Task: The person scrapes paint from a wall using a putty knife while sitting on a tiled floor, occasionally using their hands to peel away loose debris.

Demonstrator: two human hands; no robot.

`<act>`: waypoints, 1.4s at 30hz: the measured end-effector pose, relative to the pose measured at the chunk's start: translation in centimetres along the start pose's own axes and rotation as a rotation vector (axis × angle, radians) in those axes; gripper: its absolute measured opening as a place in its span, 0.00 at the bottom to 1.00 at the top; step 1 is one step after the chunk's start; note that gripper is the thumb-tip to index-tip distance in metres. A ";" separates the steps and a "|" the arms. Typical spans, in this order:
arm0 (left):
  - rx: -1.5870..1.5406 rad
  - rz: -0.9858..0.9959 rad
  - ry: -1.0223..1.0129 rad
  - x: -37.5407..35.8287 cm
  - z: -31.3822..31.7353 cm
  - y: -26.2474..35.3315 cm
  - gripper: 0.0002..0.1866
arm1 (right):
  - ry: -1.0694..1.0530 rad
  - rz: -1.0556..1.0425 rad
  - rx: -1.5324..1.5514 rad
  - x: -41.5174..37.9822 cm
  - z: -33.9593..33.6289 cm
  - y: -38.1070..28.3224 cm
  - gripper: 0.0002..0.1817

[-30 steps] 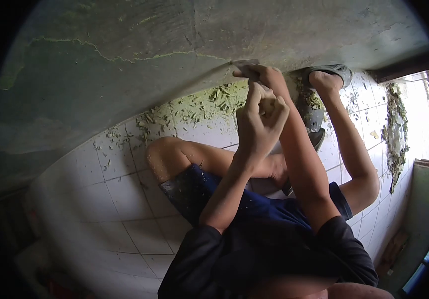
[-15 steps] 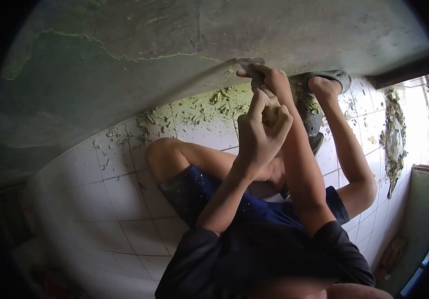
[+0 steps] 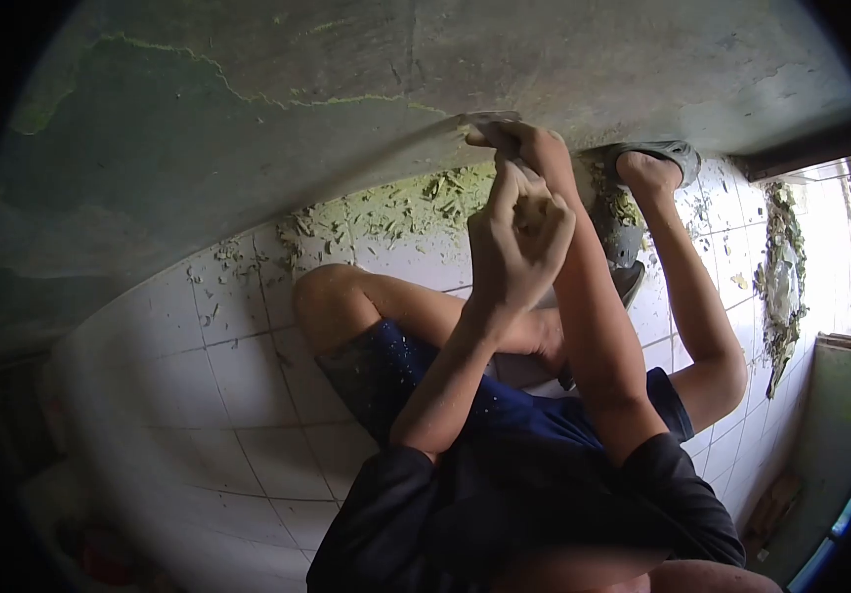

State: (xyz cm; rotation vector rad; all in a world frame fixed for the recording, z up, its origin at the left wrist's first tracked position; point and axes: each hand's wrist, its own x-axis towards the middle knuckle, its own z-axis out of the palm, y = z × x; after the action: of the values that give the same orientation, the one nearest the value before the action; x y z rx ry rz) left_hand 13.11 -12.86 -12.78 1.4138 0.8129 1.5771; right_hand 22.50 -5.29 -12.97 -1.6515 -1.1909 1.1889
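Observation:
At the foot of the grey-green wall (image 3: 277,138), my right hand (image 3: 536,148) is closed on a scraper (image 3: 490,120), whose flat grey blade lies against the wall surface. Just behind it, my left hand (image 3: 522,232) is closed with its fingers curled, close to my right wrist. Whatever those fingers hold, perhaps the scraper's handle, is hidden. Both hands look coated with pale dust. A ragged line of flaking coating (image 3: 337,101) runs across the wall to the left of the blade.
Greenish flakes (image 3: 416,212) litter the white tiled floor (image 3: 257,390) along the wall base. A longer heap of flakes (image 3: 783,267) lies at the right near a bright doorway. My bent legs and a grey clog (image 3: 680,158) occupy the floor close to the wall.
My left hand has shifted slightly left and its fingers look more curled. The scraper blade has moved a little along the wall; the view has also shifted slightly.

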 end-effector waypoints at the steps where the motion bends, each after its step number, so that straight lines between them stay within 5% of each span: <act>1: 0.037 -0.163 0.021 0.3 -0.1 0.6 0.10 | -0.038 -0.319 -0.212 0.9 0.6 1.8 0.20; 2: 0.101 -0.256 0.002 0.7 -0.7 -0.2 0.10 | -0.049 -0.249 -0.122 1.3 1.2 3.7 0.13; 4: 0.086 -0.124 0.014 0.6 -0.7 -0.3 0.10 | -0.045 -0.364 -0.374 1.1 1.2 2.3 0.18; 6: 0.120 -0.094 0.028 0.1 -0.8 -0.1 0.10 | -0.068 -0.157 -0.266 0.9 0.8 2.5 0.19; 8: 0.065 -0.165 0.019 0.1 -0.8 -0.2 0.10 | -0.085 -0.147 0.324 1.3 1.3 4.5 0.17; 9: 0.070 -0.219 -0.013 0.3 -0.9 -0.6 0.10 | -0.052 -0.388 0.064 1.0 1.6 4.4 0.15; 10: 0.067 -0.207 -0.014 0.3 -0.8 -0.5 0.10 | -0.048 -0.400 0.062 0.9 1.3 3.8 0.15; 12: 0.108 -0.082 -0.013 -0.1 -0.5 0.2 0.09 | 0.053 -0.182 -0.238 0.5 0.6 1.8 0.16; 13: 0.072 -0.102 0.006 -0.2 -0.2 1.1 0.10 | 0.091 0.095 0.016 0.4 0.6 0.5 0.18; 14: 0.071 -0.113 0.006 0.0 -0.4 0.4 0.10 | 0.089 0.106 0.014 1.9 0.8 2.9 0.18; 16: 0.109 -0.228 0.020 0.6 -0.9 -1.2 0.10 | -0.085 -0.270 -0.564 5.6 1.1 9.3 0.19; 17: 0.098 -0.237 0.049 0.3 -0.7 -0.6 0.09 | 0.007 -0.507 -0.578 4.3 1.4 8.2 0.18; 18: 0.124 -0.223 0.000 0.0 -1.0 -0.2 0.08 | 0.009 -0.219 -0.320 1.9 1.5 4.4 0.18; 20: 0.089 -0.034 0.050 -0.7 -0.3 -0.6 0.08 | 0.024 -0.010 -0.162 0.7 0.7 1.9 0.17; 23: 0.138 -0.261 -0.001 -0.1 -1.0 -2.2 0.07 | -0.060 -0.598 -0.372 3.9 1.4 8.8 0.18; 24: 0.136 -0.242 0.004 0.1 -1.0 -1.8 0.07 | -0.057 -0.617 -0.376 3.7 1.4 7.5 0.18; 27: 0.172 -0.179 0.001 -0.9 -0.9 -1.0 0.06 | 0.044 -0.117 -0.061 1.8 1.4 4.4 0.16; 30: 0.166 -0.236 0.038 -0.9 -0.4 -2.7 0.06 | -0.019 -0.354 -0.062 2.5 2.2 6.5 0.17; 32: 0.114 -0.314 0.017 -1.4 -0.2 -2.4 0.06 | 0.018 -0.287 -0.263 1.6 1.6 5.1 0.18; 34: 0.151 -0.128 0.049 -1.1 -0.3 -1.9 0.06 | 0.066 -0.076 -0.038 1.6 1.5 4.3 0.18; 36: 0.154 -0.244 0.055 -1.8 -0.4 -2.1 0.06 | 0.009 -0.279 0.041 3.1 2.3 8.2 0.17; 38: 0.109 -0.276 0.065 -1.5 0.0 -3.2 0.07 | 0.047 -0.096 0.180 3.5 2.2 7.7 0.17; 42: 0.170 -0.298 0.070 -0.7 -0.1 -2.2 0.07 | 0.063 -0.058 0.183 4.0 2.7 8.4 0.16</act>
State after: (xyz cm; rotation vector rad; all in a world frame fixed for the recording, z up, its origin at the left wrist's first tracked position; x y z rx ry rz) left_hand 13.33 -12.53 -15.05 1.2900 1.1659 1.3595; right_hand 22.53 -3.52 -22.48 -1.4977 -1.0509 1.1650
